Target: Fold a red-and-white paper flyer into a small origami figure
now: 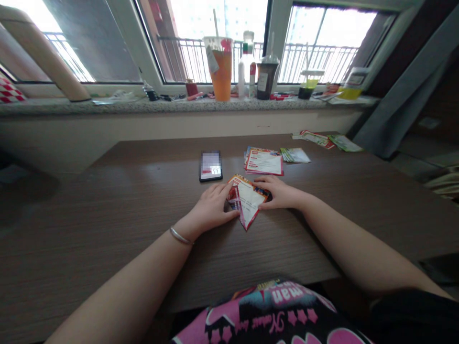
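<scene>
windows (322, 28): daylight from beyond the table's far edge, glass blown out white
table (107, 229): dim, a dull sheen toward the far edge, shadow at the left end
phone (211, 166): screen broken into coarse blocks
folded sheet (247, 203): small print soft, perhaps slightly blurred
curtain (405, 100): dark, stretched by lens distortion past the far right corner

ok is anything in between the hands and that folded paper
Nothing visible is in the way: the left hand and right hand both touch the folded paper directly, on opposite sides. The phone and printed stack lie beyond it, not between.
</scene>
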{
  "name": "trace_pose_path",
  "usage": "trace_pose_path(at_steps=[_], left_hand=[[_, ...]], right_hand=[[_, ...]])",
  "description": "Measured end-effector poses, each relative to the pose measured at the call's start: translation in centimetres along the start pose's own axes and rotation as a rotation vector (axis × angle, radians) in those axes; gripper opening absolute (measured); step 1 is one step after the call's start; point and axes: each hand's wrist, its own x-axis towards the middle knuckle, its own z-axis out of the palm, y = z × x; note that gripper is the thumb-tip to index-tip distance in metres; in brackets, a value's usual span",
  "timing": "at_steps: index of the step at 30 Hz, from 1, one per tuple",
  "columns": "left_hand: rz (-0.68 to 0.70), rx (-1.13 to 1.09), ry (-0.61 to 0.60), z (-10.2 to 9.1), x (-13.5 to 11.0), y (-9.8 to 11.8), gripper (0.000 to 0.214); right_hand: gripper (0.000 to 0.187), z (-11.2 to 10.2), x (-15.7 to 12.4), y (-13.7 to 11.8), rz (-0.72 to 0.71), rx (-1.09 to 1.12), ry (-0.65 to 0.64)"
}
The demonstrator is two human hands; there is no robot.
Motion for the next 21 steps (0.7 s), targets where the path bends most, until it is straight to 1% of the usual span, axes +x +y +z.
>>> trace_pose_path(at_steps=[4,7,15,18,21], left_hand=[[-0.004,-0.021,0.01,-0.3,0.1,0.0,0.089],[-0.014,-0.069,0.034,-0.4,0.1,-0.1,0.086],[-0.175,-0.29,0.211,-0.8,0.5,-0.6,0.054],[-0.22,-0.326,0.204,-1.1,0.5,-0.6,0.047],[-0.231,-0.317,0.183,-1.3,0.5,-0.6,0.045]], right_hand=[[0.079,-0.1,0.0,0.0,0.008,-0.021,-0.01],[0.081,-0.2,-0.1,0.0,0.007,-0.039,-0.024],[0.079,-0.3,-0.1,-0.2,0.018,-0.055,-0.041],[0.08,-0.4,-0.1,-0.2,0.019,-0.056,-0.041],[0.079,-0.4,-0.2,-0.1,0.004,-0.06,-0.031]])
